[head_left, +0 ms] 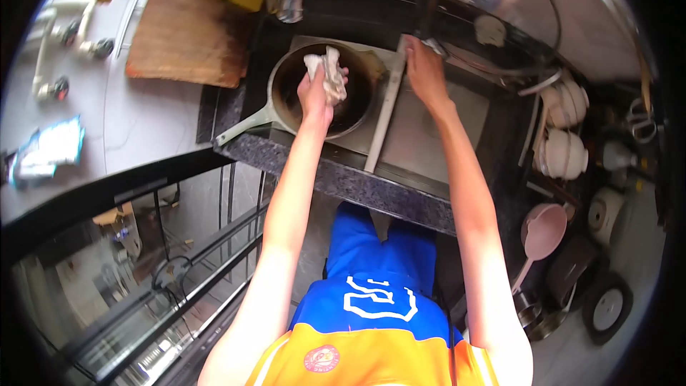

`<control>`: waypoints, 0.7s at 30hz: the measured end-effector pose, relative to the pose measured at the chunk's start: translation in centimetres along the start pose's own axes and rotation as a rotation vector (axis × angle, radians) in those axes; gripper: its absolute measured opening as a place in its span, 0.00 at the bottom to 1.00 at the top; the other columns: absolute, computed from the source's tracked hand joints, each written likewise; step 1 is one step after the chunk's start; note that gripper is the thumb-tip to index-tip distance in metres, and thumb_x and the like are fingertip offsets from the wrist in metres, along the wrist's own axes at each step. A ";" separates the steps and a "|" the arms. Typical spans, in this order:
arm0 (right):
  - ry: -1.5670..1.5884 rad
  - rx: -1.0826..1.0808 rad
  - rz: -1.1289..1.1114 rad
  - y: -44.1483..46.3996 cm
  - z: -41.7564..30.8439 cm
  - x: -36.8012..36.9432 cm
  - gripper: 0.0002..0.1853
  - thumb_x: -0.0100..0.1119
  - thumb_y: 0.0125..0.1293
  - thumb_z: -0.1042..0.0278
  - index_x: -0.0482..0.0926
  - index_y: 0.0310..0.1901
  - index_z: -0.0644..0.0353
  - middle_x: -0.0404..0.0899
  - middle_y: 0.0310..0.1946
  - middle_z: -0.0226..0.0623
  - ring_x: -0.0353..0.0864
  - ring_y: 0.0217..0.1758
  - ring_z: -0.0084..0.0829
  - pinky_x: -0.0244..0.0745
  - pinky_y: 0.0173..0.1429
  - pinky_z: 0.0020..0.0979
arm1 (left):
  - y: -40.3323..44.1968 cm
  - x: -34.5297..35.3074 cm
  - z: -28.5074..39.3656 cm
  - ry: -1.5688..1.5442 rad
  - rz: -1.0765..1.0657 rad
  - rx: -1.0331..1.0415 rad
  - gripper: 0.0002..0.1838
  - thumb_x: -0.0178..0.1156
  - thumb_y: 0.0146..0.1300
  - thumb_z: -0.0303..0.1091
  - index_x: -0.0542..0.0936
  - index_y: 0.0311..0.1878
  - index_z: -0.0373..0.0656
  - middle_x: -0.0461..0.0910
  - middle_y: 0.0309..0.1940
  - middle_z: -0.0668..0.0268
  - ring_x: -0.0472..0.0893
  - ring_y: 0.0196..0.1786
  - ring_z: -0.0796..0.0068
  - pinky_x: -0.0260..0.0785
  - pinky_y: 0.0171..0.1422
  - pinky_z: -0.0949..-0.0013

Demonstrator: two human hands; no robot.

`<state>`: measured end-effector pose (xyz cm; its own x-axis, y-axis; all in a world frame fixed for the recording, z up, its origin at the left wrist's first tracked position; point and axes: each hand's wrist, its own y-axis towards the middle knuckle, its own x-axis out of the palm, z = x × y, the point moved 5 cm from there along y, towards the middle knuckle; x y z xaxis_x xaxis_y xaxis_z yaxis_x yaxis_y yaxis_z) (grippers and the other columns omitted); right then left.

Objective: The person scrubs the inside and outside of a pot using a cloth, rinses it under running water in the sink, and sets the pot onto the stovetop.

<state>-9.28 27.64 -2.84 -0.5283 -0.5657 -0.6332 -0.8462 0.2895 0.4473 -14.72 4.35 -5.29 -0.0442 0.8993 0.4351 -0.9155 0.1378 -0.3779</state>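
Currently, my L hand (313, 96) clamps a crumpled rag (331, 75) over the frying pan (284, 96), L of the sink divider (384, 118); R hand (426, 73) at its far end, grip unclear. Unheld, pan may tip if pressed off-ctr.

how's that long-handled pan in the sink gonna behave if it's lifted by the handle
The pan should stay stiff but probably feel front-heavy, since its wide, deep body sits at one end of a long, slim handle. It may twist or tip sideways in a one-handed lift. The round body might also swivel if the handle gets bumped.
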 end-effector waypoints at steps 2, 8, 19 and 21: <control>-0.049 0.004 -0.088 -0.2 1.0 1.6 0.17 0.50 0.59 0.79 0.74 0.51 0.61 0.78 0.39 0.41 0.76 0.48 0.45 0.68 0.56 0.44 | 2.9 -1.4 2.6 -0.012 0.072 0.036 0.18 0.53 0.71 0.37 0.74 0.54 0.31 0.82 0.41 0.55 0.84 0.39 0.59 0.80 0.41 0.62; 0.034 0.211 -0.069 -1.8 1.3 0.3 0.28 0.41 0.51 0.90 0.74 0.54 0.58 0.80 0.38 0.39 0.77 0.46 0.41 0.70 0.55 0.40 | 8.3 -2.9 4.7 -0.100 0.027 0.003 0.16 0.54 0.68 0.31 0.74 0.53 0.29 0.83 0.40 0.52 0.84 0.38 0.59 0.79 0.41 0.60; -0.090 0.288 0.278 0.6 -3.9 0.7 0.22 0.44 0.54 0.86 0.75 0.51 0.62 0.78 0.46 0.43 0.76 0.52 0.42 0.67 0.59 0.37 | 6.6 -2.6 7.6 0.075 -0.152 -0.029 0.12 0.61 0.66 0.33 0.80 0.44 0.33 0.83 0.34 0.64 0.81 0.32 0.79 0.72 0.37 0.74; -0.074 0.224 0.300 1.2 -8.9 1.4 0.19 0.49 0.57 0.81 0.75 0.51 0.62 0.77 0.50 0.42 0.75 0.55 0.41 0.66 0.61 0.37 | 5.6 -2.9 8.6 0.113 -0.211 -0.028 0.13 0.62 0.66 0.34 0.80 0.45 0.33 0.83 0.34 0.64 0.81 0.32 0.80 0.72 0.37 0.75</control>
<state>-10.39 20.37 2.42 -0.7516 -0.3751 -0.5426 -0.6431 0.5998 0.4761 -23.12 -1.07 -1.62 0.1931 0.8899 0.4133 -0.8882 0.3375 -0.3118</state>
